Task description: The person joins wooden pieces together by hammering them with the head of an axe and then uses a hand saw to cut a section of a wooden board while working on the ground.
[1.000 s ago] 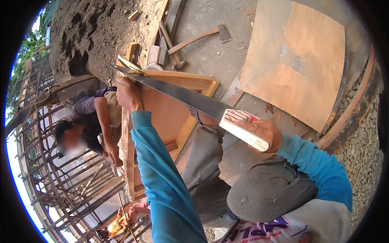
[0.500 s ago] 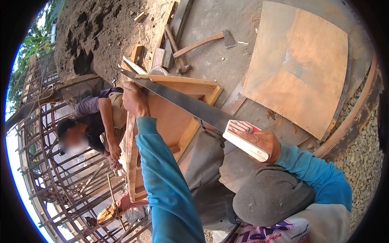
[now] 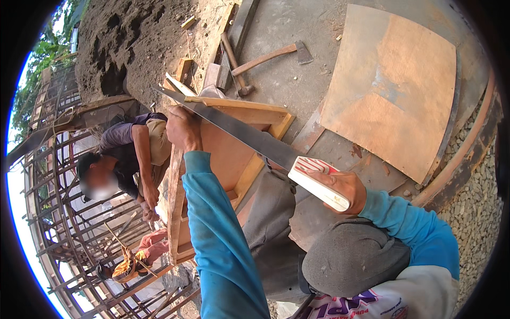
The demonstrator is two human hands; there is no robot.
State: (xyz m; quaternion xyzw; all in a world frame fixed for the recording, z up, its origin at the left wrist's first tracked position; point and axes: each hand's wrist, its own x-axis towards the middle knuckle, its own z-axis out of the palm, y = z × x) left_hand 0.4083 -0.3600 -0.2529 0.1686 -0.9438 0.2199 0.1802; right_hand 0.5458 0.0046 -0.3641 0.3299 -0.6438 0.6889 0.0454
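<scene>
My right hand [image 3: 350, 191] is closed round the white and red handle of a handsaw [image 3: 247, 137]. Its dark blade slants away to the far left, lying across the edge of a wooden frame [image 3: 249, 105] backed with brown plywood. Close beside the blade's far part, my left hand [image 3: 183, 130] grips the frame's corner, its fingers partly hidden behind the blade and wood. The frame leans by my bent leg in grey trousers [image 3: 268, 212].
A co-worker [image 3: 125, 154] crouches at the left, hands near the frame. Beyond lie a hatchet [image 3: 287, 56], a hammer [image 3: 241, 87] and wood scraps. A plywood sheet [image 3: 388, 90] rests at the right, near gravel [image 3: 467, 212]. Another person [image 3: 130, 263] stands among bar lattices.
The handsaw has slid slightly forward, toward the far left, along with my right hand. My left hand keeps its grip on the frame. The distant person in orange has shifted.
</scene>
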